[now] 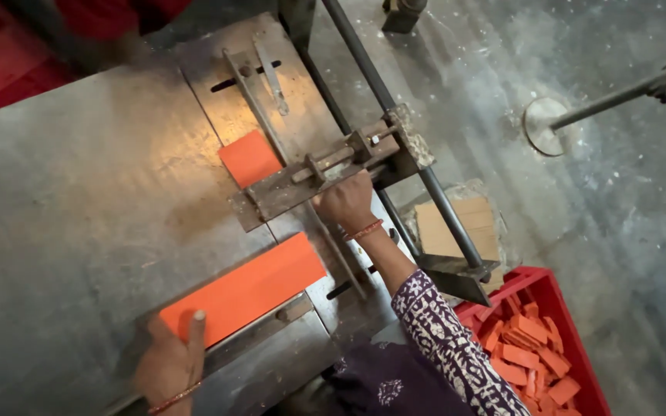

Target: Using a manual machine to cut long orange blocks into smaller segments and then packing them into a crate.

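Observation:
My left hand [169,360] presses flat on the near end of a long orange card strip [244,289] that lies on a steel cutting table [71,192] against a metal guide. My right hand [346,202] is closed around the worn metal clamp bar [325,166] of the cutter, beside its long dark lever rod [395,115]. A smaller orange card piece [250,158] pokes out on the far side of the clamp bar.
A red plastic crate [549,289] holding several cut orange pieces stands on the floor at lower right. A stack of brown cardboard [460,227] lies beside it. A round metal disc on a rod [545,127] stands on the concrete floor. Someone in red stands at the top left.

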